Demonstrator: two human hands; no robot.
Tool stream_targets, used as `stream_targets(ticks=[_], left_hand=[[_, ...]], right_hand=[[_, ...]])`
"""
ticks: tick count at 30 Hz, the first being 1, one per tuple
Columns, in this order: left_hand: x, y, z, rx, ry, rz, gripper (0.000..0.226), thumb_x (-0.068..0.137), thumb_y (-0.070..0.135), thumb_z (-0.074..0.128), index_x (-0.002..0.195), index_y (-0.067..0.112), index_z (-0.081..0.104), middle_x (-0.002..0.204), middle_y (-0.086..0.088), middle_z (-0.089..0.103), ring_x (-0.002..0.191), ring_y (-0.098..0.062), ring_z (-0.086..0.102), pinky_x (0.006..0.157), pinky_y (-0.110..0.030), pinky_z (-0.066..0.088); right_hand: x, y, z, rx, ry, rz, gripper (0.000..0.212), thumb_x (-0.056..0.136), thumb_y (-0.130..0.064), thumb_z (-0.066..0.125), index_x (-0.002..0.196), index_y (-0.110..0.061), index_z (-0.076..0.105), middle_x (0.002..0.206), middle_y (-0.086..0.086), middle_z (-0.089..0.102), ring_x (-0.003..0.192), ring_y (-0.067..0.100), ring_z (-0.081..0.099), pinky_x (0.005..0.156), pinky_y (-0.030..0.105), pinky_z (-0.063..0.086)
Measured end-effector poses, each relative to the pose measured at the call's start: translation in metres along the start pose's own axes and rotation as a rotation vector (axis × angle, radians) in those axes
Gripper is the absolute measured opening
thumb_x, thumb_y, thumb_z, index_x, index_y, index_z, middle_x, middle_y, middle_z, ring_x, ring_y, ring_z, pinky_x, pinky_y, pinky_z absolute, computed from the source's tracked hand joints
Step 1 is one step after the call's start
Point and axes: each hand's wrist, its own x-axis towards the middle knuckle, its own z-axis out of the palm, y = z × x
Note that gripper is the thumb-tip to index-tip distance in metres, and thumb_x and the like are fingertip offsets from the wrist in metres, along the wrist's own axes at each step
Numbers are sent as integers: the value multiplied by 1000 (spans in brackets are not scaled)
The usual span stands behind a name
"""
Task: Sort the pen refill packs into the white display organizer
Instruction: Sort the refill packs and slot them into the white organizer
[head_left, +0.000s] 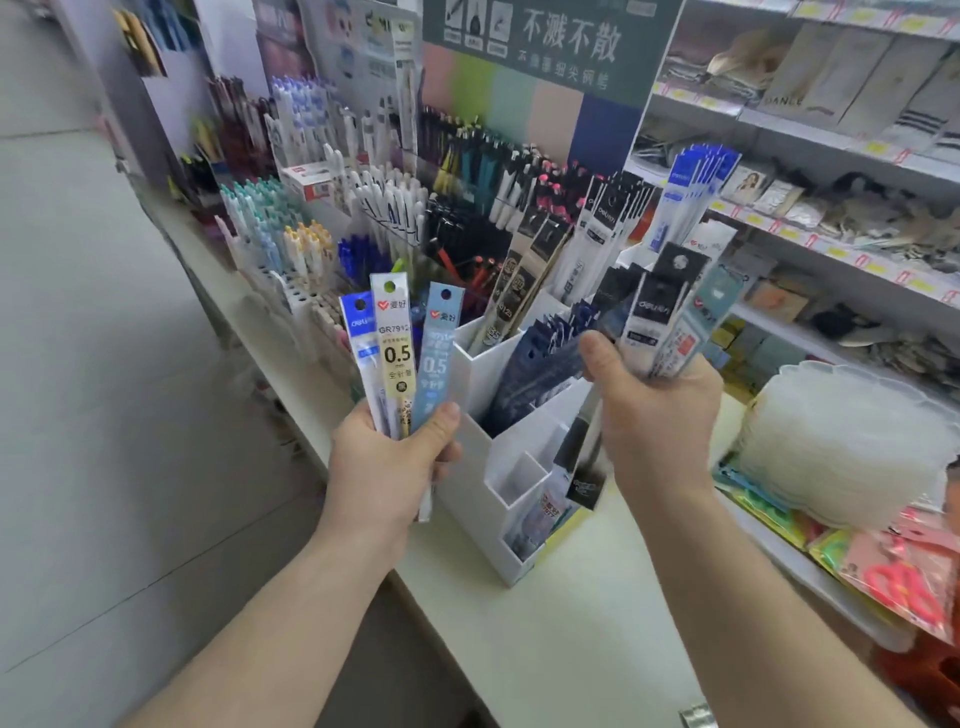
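Both grips on refill packs (397, 358)

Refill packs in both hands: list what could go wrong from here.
1. The left hand pinches three fanned refill packs only at their lower ends; one could slip out and drop to the floor beside the counter.
2. The right hand grips a mixed bundle, motion-blurred, so a pack might land in the wrong slot of the white organizer.
3. The organizer stands close to the counter edge; a push might shift it off.
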Motion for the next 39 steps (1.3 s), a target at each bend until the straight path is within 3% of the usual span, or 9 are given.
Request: stream_targets(ticks=[4,10,14,17,21,27,30,33,39], left_hand=[[0,-1,-1,-13,10,5,18,85,9,75,102,14,68,78,-5,70,60,-17,65,50,-26,51],[-3,-3,4,0,-36,3,15,87,9,74,98,16,68,72,2,70,58,-13,65,50,-26,51],[-5,-8,12,27,-115,5,14,88,11,72,100,15,66,70,3,69,58,-14,62,51,-24,49],[-9,-16,22,78,-198,-12,14,90,12,70,103,15,65,69,4,68,58,-11,60,51,-21,48],[-15,-23,41,120,-306,-34,16,90,12,70,105,14,67,71,10,69,62,-5,64,55,-18,49],[-6,-29,55,68,-52,20,15,90,12,70,104,10,65,73,1,68,54,-7,61,48,-20,46],[0,-27,51,-25,72,37,10,92,10,68,98,8,61,62,4,62,49,-8,57,46,-20,45],[3,-26,49,-29,77,27,9,92,10,68,99,9,62,59,7,62,50,-10,57,46,-21,45],[0,-24,45,20,16,16,16,90,13,70,105,10,63,71,0,65,57,-9,59,49,-19,46]], right_hand=[[-9,23,20,-189,-109,11,33,82,-18,80,61,-12,56,54,-10,49,54,6,42,55,30,40],[-13,42,32,-460,-284,104,32,80,-26,78,61,-12,57,51,-6,49,53,13,43,54,29,37],[-9,33,20,-265,-198,150,28,84,-24,77,66,-8,62,56,7,59,56,13,51,57,36,48],[-9,23,6,-22,-134,247,19,91,-21,71,73,-16,68,58,-3,63,54,8,58,53,24,50],[-6,26,-7,-31,-108,300,11,90,-19,72,83,-10,71,60,-1,67,57,12,61,61,36,54],[-5,34,3,-215,-187,177,26,82,-28,71,73,-5,63,63,14,62,58,28,54,62,45,54],[-3,37,11,-337,-270,74,36,84,-24,71,56,-15,49,49,-4,44,52,16,39,52,33,35],[-3,36,17,-504,-385,2,28,85,-23,70,64,-8,59,56,4,54,57,23,45,55,37,39],[1,38,5,-363,-402,236,26,84,-26,76,69,-7,66,59,6,63,57,18,57,59,35,50]])
